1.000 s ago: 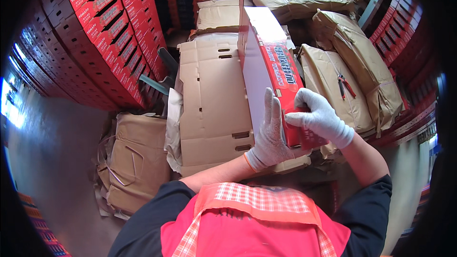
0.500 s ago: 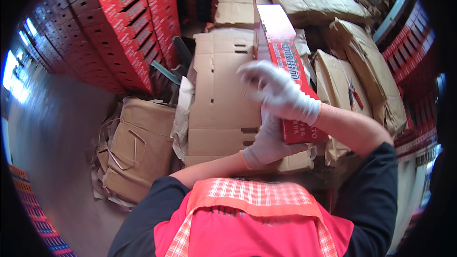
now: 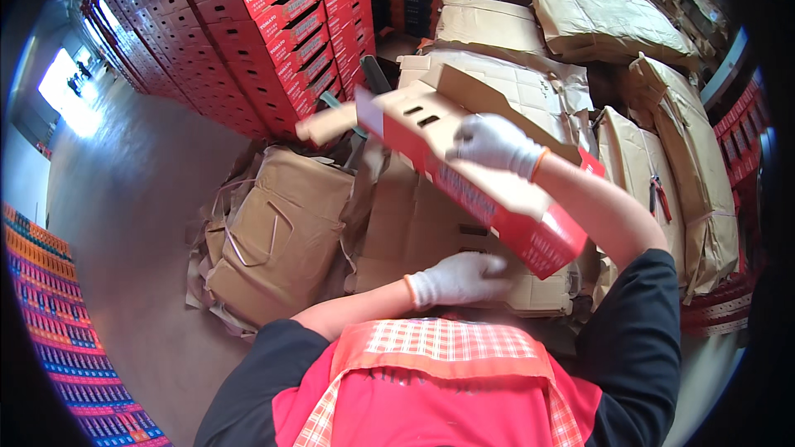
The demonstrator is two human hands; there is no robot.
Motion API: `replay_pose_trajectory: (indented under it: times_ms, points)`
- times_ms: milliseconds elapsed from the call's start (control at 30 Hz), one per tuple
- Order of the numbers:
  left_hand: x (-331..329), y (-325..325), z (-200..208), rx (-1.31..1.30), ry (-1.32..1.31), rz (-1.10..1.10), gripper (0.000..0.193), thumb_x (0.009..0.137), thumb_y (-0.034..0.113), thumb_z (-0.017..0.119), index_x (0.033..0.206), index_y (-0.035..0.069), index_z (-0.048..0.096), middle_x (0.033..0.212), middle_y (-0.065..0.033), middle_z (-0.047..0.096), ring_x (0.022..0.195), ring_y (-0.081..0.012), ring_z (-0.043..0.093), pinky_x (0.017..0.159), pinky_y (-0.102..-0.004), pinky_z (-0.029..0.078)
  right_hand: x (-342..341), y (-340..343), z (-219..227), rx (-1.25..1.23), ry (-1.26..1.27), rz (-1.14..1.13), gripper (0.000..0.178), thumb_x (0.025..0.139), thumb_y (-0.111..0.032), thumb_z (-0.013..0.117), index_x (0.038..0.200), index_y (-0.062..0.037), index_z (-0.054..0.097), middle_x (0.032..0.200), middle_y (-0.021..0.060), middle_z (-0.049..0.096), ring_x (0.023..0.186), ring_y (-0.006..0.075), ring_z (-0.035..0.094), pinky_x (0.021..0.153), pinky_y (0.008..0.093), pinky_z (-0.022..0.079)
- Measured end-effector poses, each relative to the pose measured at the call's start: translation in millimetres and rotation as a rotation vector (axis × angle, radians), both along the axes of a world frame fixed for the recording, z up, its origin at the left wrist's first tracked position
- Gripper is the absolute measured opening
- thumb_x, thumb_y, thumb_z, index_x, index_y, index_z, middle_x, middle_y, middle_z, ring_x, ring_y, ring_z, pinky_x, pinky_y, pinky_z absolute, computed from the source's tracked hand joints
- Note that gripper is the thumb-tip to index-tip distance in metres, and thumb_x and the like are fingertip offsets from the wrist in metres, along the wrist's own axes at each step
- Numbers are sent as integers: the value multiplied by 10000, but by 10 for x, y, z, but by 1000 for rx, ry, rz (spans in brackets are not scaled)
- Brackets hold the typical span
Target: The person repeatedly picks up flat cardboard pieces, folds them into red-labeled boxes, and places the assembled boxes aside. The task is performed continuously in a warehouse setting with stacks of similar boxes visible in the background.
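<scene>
Red box (image 3: 474,197) 's slanting btwn hands, long axis running from far-left of R hand (image 3: 495,146) to near-right; R hand's clutching box edge, L hand (image 3: 462,279) 's hovering half-open nearside, contact unclear.

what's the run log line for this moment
right hand: gripping box, tilted | left hand: apart from box, over flat cardboard | red-handled tool: on wrapped bundle

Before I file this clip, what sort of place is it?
Probably a warehouse or packing area: it has tall stacks of red cartons, brown paper-wrapped bundles and a wide grey floor.
</scene>
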State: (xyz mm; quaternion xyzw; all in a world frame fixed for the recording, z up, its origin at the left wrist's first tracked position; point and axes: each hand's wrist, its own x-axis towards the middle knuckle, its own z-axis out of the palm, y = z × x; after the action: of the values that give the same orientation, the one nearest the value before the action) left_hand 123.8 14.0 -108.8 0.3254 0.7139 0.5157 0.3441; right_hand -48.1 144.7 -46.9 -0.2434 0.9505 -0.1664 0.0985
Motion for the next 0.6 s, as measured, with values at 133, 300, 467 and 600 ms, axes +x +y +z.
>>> replay_pose_trajectory:
  times_ms: [133,300,467,600]
  points:
    - [126,-375,-83,-99,67,-109,589,938,366,622,1379,-11,524,1275,-230,631,1196,-325,607,1033,-381,459,364,-45,-592,91,-98,-28,706,749,-605,717,1137,-15,691,1108,206,682,1053,345,649,934,400,512]
    - [259,-728,14,13,-60,208,510,955,239,635,1386,-12,531,1360,-162,594,1284,-255,543,1087,-360,412,507,-238,-1491,223,112,88,339,786,-338,712,980,-60,713,1025,163,700,958,329,690,838,422,557]
    - [94,-1407,397,369,370,728,413,965,101,599,1350,-44,553,1344,-134,602,1262,-218,558,1082,-343,422,129,213,-1191,394,305,228,110,787,-181,660,854,-150,741,898,76,720,900,287,706,745,411,561]
    - [-337,-1931,531,562,753,1094,432,942,-29,582,1370,-52,528,1347,-143,603,1225,-209,589,1077,-332,438,-88,1116,-953,548,514,192,61,771,-220,700,818,-211,738,867,6,702,886,232,679,745,401,531]
